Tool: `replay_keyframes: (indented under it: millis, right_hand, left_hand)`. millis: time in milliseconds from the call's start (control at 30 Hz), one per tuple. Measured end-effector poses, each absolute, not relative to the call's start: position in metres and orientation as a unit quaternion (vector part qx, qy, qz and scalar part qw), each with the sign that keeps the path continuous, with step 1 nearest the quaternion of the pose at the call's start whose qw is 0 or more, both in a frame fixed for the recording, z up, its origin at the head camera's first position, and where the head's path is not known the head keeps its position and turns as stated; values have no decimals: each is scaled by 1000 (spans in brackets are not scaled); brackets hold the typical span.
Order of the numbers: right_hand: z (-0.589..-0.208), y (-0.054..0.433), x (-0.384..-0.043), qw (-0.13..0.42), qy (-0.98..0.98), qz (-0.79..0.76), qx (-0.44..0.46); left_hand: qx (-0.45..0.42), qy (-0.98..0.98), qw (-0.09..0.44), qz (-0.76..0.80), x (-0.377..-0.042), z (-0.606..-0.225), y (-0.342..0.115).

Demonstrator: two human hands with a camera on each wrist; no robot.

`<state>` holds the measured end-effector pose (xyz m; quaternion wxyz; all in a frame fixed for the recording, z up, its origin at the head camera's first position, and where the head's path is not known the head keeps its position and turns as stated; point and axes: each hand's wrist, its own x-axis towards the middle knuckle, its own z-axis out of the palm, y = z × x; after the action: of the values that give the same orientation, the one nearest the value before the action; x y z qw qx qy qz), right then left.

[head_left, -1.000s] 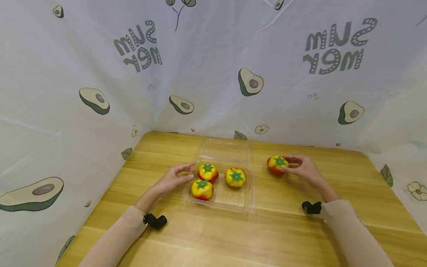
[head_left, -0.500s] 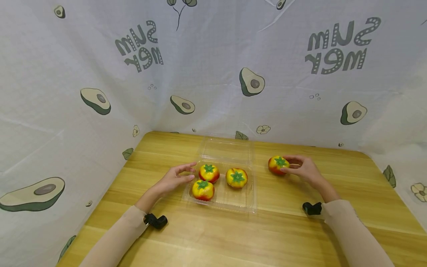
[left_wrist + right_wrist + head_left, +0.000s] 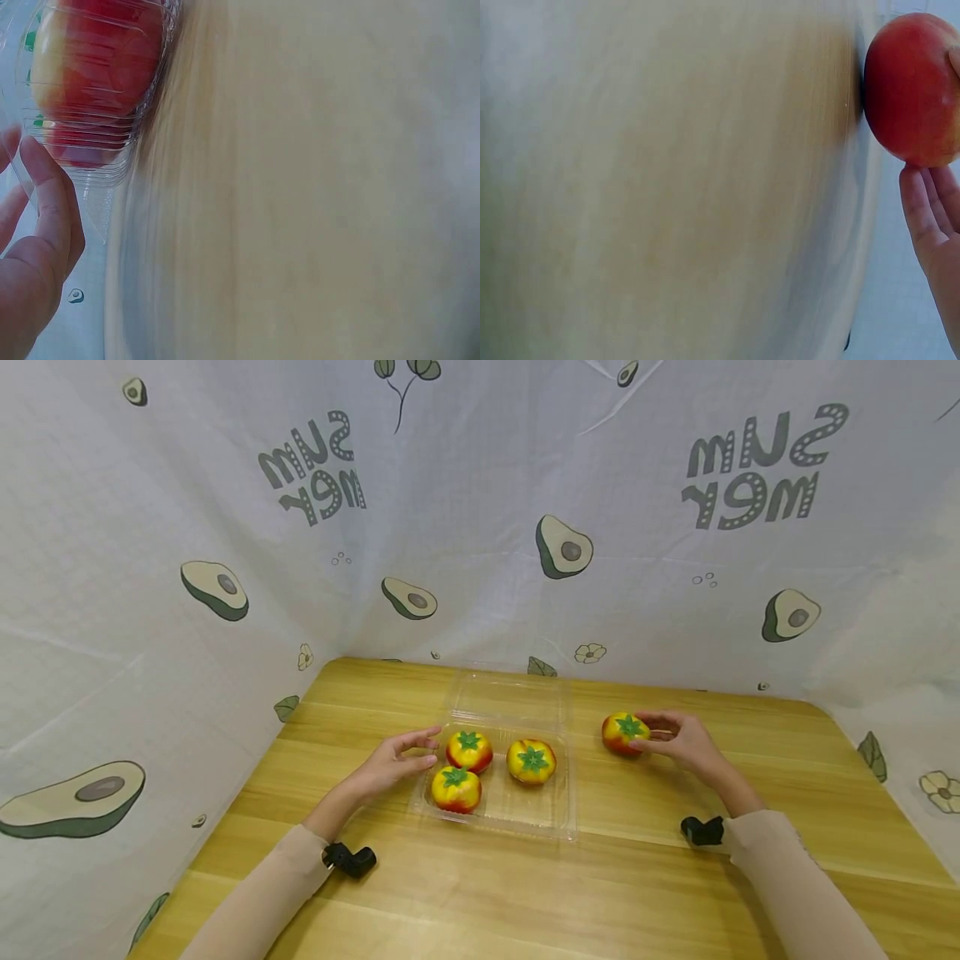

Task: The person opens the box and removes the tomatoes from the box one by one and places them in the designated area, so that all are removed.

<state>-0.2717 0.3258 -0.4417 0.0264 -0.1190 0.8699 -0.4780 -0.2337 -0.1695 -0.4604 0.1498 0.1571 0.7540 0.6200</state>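
A persimmon (image 3: 626, 734), yellow and red with a green leafy top, lies at the table's right side. My right hand (image 3: 686, 743) holds it from its right, thumb in front and fingers behind. In the right wrist view the fingertips meet the red skin of this persimmon (image 3: 911, 90). Three similar persimmons (image 3: 532, 762) sit in a clear plastic clamshell box (image 3: 525, 822), two touching at its left and one at its right. My left hand (image 3: 390, 767) is beside the box's left wall, fingers spread and lightly bent, fingertips right at the rim of the box (image 3: 112, 176).
The box's transparent lid (image 3: 510, 695) is folded back towards the rear of the wooden table (image 3: 480, 902). A white curtain (image 3: 480, 527) with avocado prints hangs behind and at both sides. A black wrist camera (image 3: 348, 860) sticks out by the left sleeve, another camera (image 3: 702, 831) by the right.
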Motion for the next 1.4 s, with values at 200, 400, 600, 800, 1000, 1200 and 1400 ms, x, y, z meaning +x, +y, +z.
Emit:
replay_keyframes:
  millis: [200,400,600,800,1000,1200,1400]
  right_hand:
    - [-444,325,-272,26,872,-475,-118]
    - [-445,325,-272,22,878,-465,-117]
    - [-443,325,-271,19,875,-469,-119]
    - [-444,326,-272,23,873,-472,-119]
    - [-443,329,-272,22,869,-477,-130]
    - [-441,331,-270,16,868,-479,-133]
    - [-437,331,-267,2,870,-473,-141]
  left_hand:
    - [159,754,148,620,-234,-462,-169]
    - [158,753,148,621,-234,-462,-169]
    - [154,753,150,621,-233,-460,-169]
    - [154,753,151,621,-232,-459,-170]
    - [154,753,153,621,-234,-459,-169]
    - [158,753,154,620,-234,-459,-169]
    - [160,749,155,624,-235,-461,-170]
